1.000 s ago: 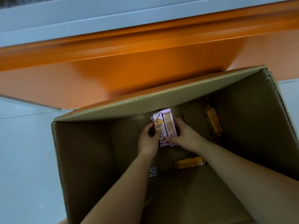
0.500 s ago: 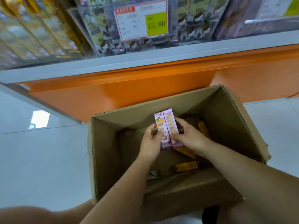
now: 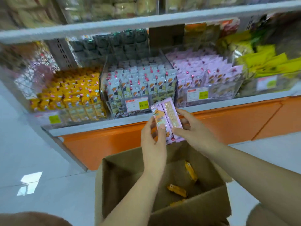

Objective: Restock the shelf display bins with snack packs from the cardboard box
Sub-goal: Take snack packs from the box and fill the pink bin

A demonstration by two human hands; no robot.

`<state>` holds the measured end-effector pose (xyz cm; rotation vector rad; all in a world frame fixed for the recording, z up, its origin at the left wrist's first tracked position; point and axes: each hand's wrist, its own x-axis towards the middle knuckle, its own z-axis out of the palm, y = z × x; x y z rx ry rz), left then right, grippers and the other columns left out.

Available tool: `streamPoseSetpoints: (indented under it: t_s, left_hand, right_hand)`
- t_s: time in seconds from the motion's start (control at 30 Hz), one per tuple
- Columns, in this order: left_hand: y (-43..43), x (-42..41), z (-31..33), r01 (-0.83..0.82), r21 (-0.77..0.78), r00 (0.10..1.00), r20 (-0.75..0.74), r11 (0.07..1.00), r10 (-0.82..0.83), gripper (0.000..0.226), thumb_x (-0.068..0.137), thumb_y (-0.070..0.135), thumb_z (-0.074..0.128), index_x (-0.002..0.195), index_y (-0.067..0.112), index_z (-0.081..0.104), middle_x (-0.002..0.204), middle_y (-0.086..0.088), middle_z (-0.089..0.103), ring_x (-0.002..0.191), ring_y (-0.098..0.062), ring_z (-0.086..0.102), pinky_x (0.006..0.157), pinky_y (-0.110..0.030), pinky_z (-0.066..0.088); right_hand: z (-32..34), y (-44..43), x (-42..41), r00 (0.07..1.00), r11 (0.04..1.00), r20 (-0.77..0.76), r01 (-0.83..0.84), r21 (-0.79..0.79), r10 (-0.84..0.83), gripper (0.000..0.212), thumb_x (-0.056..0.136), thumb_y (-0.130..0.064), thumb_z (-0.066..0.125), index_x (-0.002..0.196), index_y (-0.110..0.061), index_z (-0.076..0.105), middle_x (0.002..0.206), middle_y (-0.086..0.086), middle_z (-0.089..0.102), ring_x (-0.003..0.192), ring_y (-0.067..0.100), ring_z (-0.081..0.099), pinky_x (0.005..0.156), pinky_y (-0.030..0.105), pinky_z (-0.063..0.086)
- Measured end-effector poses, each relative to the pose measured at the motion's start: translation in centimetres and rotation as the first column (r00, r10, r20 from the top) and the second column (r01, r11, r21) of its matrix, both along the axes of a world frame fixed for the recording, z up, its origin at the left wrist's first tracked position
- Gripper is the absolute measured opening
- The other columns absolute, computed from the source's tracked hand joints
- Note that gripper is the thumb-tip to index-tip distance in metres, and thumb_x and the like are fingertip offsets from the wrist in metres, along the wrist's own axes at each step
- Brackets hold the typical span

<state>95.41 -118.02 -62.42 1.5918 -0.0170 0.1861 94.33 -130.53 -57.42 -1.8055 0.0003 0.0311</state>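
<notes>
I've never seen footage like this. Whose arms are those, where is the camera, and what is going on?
There is no machine here: these are a person's two bare hands. The picture comes from a camera worn on the person's head, looking forward and down. The left hand and right hand together hold a few pink packs above an open cardboard box on the floor. A few orange packs lie inside it. Ahead is a shop shelf with clear bins of snacks; one bin, to the right, holds similar pink packs. The picture is blurred, so most labels cannot be read.
</notes>
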Motion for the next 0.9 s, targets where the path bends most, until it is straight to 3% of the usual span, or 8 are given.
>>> streamPoseSetpoints:
  t_s: [0.07,0.17,0.27,0.43,0.53,0.67,0.8,0.9]
  left_hand:
    - [-1.4,0.8,2.4,0.020,-0.015,0.998,0.052,1.000,-0.020,0.031,0.095,0.042,0.053,0.126,0.041,0.050,0.126,0.012,0.055,0.112,-0.011,0.058,0.093,-0.041,0.052]
    - [-4.0,2.2,5.7,0.086,0.025,0.988,0.129,0.996,-0.088,0.034,0.097,0.038,0.048,0.129,0.042,0.039,0.134,0.012,0.048,0.117,-0.001,0.050,0.098,-0.023,0.046]
    - [-7.0,4.7,8.4,0.122,0.078,0.965,0.223,0.989,-0.137,0.037,0.100,0.031,0.044,0.137,0.032,0.039,0.137,0.011,0.045,0.114,0.006,0.047,0.096,-0.015,0.043]
    - [-11.0,10.3,11.6,0.174,0.161,0.941,0.262,0.972,-0.212,0.034,0.101,0.028,0.040,0.134,0.029,0.047,0.129,0.003,0.055,0.114,-0.017,0.056,0.091,-0.033,0.051]
    - [-12.2,13.2,13.0,0.203,0.167,0.952,0.196,0.965,-0.234,0.026,0.101,0.024,0.042,0.125,0.030,0.049,0.114,0.010,0.060,0.100,-0.004,0.060,0.079,-0.024,0.051]
    - [-12.7,16.5,14.3,0.278,0.195,0.957,0.024,0.941,-0.288,0.026,0.101,0.019,0.042,0.123,0.020,0.054,0.099,0.008,0.062,0.072,0.000,0.062,0.051,-0.013,0.047]
    - [-12.7,19.5,14.3,0.400,0.384,0.917,-0.160,0.832,-0.367,0.036,0.093,0.036,0.054,0.128,0.029,0.055,0.120,0.005,0.062,0.100,-0.009,0.058,0.084,-0.032,0.045]
    - [-13.2,20.4,14.6,0.498,0.461,0.867,-0.266,0.735,-0.421,0.052,0.091,0.042,0.059,0.139,0.028,0.046,0.132,0.007,0.055,0.110,-0.009,0.054,0.088,-0.031,0.040]
  right_hand:
    - [1.7,-1.1,0.4,0.993,0.998,0.099,0.060,-0.009,-0.059,0.056,0.090,-0.005,0.060,0.130,-0.040,0.042,0.100,-0.020,0.063,0.085,-0.006,0.064,0.071,0.015,0.053]
    - [3.9,-3.0,1.6,0.961,0.988,0.235,0.153,-0.001,-0.149,0.053,0.090,-0.008,0.060,0.122,-0.046,0.042,0.109,-0.016,0.062,0.098,0.000,0.062,0.081,0.019,0.051]
    - [5.7,-4.8,3.7,0.912,0.971,0.335,0.218,0.094,-0.237,0.053,0.091,-0.002,0.056,0.115,-0.047,0.044,0.108,-0.014,0.064,0.093,-0.003,0.063,0.074,0.013,0.050]
    - [7.2,-7.8,8.1,0.857,0.945,0.402,0.314,0.089,-0.323,0.052,0.094,-0.014,0.056,0.137,-0.038,0.042,0.123,-0.012,0.060,0.105,0.003,0.060,0.087,0.027,0.052]
    - [8.3,-9.4,10.3,0.854,0.945,0.432,0.327,-0.009,-0.291,0.050,0.093,-0.015,0.056,0.134,-0.040,0.043,0.113,-0.016,0.062,0.098,-0.004,0.059,0.081,0.016,0.050]
    - [9.0,-11.2,13.3,0.894,0.921,0.377,0.334,-0.202,-0.241,0.050,0.091,-0.027,0.058,0.137,-0.037,0.045,0.117,-0.012,0.065,0.097,0.008,0.061,0.087,0.033,0.051]
    - [8.7,-12.5,15.2,0.913,0.828,0.314,0.377,-0.415,-0.259,0.043,0.093,-0.039,0.053,0.136,-0.034,0.046,0.125,-0.005,0.061,0.112,0.019,0.056,0.097,0.038,0.043]
    - [8.3,-13.9,16.3,0.918,0.784,0.257,0.393,-0.480,-0.302,0.044,0.094,-0.041,0.050,0.137,-0.029,0.045,0.128,0.000,0.060,0.114,0.023,0.056,0.098,0.039,0.042]
